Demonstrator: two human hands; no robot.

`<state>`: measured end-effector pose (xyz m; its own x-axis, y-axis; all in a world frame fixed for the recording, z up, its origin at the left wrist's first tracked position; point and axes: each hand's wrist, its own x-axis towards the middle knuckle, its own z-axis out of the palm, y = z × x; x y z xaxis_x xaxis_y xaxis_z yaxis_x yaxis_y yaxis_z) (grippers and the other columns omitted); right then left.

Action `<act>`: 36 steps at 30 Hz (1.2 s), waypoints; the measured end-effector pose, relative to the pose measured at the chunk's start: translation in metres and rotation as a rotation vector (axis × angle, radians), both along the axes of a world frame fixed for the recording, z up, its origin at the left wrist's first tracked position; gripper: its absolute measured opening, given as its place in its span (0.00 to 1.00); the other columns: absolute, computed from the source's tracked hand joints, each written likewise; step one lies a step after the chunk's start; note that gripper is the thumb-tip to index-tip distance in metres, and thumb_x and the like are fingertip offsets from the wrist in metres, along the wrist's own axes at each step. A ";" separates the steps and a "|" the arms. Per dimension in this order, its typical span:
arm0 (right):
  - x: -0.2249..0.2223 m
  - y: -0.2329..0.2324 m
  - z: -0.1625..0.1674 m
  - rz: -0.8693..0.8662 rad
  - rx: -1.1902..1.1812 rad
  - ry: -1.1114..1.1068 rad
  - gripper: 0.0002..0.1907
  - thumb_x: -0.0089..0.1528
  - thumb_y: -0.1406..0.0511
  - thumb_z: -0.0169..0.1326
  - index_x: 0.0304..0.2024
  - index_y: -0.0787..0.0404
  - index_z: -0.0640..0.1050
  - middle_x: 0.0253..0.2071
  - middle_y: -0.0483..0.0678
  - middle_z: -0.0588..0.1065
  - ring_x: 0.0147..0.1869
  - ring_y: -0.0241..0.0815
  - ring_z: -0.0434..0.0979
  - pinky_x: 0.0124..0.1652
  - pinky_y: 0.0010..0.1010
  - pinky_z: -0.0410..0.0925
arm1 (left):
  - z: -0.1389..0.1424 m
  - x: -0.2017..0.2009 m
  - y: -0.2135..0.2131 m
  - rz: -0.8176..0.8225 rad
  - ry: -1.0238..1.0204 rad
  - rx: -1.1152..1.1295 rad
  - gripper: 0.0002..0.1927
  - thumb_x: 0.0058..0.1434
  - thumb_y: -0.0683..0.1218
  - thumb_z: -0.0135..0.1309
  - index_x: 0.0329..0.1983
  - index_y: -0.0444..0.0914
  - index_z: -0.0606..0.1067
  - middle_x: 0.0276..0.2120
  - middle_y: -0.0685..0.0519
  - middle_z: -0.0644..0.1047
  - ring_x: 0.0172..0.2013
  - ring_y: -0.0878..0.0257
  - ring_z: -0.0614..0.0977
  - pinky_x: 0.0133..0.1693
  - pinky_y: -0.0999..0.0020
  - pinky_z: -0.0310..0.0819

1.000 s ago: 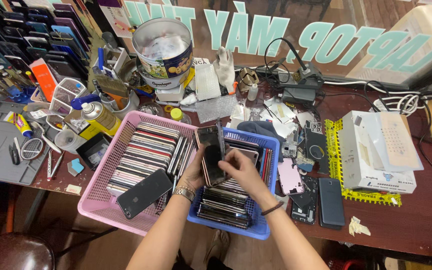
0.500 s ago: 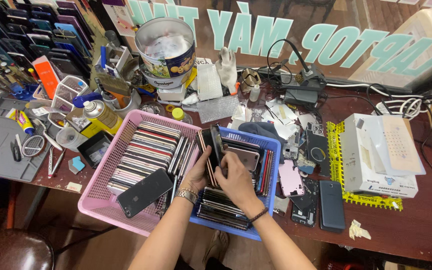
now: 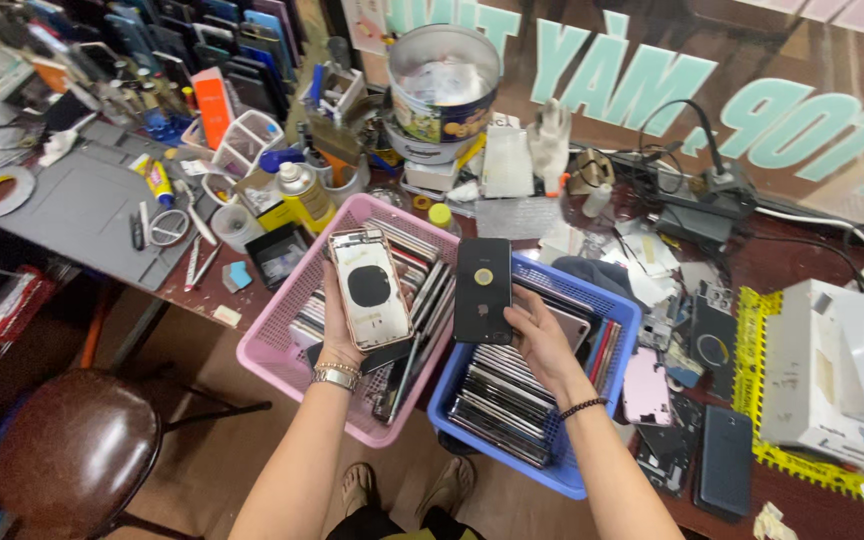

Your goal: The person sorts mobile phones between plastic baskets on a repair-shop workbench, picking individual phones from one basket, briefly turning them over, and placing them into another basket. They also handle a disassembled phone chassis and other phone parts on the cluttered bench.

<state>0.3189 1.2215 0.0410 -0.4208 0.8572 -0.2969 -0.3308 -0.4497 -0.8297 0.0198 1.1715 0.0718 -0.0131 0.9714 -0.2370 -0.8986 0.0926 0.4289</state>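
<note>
Two phone back covers are up in the air, one in each hand. The left hand (image 3: 337, 335) is closed around a pale, shiny back cover with a round white patch (image 3: 370, 288), held over the pink plastic basket (image 3: 262, 350) at the front edge of the dark wooden table (image 3: 832, 505). The right hand (image 3: 542, 335) pinches a black glass back cover with a small round mark (image 3: 482, 290) by its lower end, over the gap between the pink basket and the blue plastic basket (image 3: 457, 400).

The black cover is held only at the bottom, so it could slip and crack on the stacked covers below. Both baskets stick out past the front edge, so a push from an arm could tip one onto the floor.

Half a second ago both hands were close together down in the blue basket, on one dark cover. Now they are apart and lifted, each with its own cover, and the pale one is turned to face up.
</note>
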 end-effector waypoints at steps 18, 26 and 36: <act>-0.158 -0.036 -0.004 0.138 -0.086 -0.012 0.20 0.62 0.71 0.52 0.57 0.54 0.69 0.51 0.44 0.77 0.51 0.34 0.77 0.47 0.29 0.69 | -0.006 -0.129 -0.076 0.188 -0.015 -0.004 0.40 0.66 0.70 0.44 0.66 0.34 0.69 0.56 0.41 0.78 0.50 0.46 0.82 0.50 0.48 0.79; -0.203 -0.064 0.063 0.107 0.548 -0.421 0.15 0.63 0.70 0.56 0.51 0.63 0.69 0.48 0.51 0.79 0.47 0.42 0.78 0.44 0.32 0.71 | -0.021 -0.127 -0.077 0.011 0.013 -0.011 0.34 0.67 0.63 0.48 0.64 0.33 0.69 0.55 0.43 0.78 0.53 0.48 0.82 0.54 0.50 0.77; -0.247 -0.113 0.094 0.040 0.849 -0.981 0.17 0.59 0.68 0.55 0.50 0.63 0.70 0.45 0.60 0.76 0.50 0.62 0.77 0.46 0.49 0.70 | -0.065 -0.093 -0.049 -0.144 0.144 -0.211 0.29 0.65 0.65 0.57 0.48 0.34 0.79 0.38 0.52 0.82 0.36 0.62 0.82 0.42 0.66 0.78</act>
<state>0.0718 1.1086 0.1348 -0.3682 0.9203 0.1323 0.5753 0.3373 -0.7452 -0.0737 1.1226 0.0066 0.0730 0.8952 -0.4396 -0.8008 0.3154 0.5092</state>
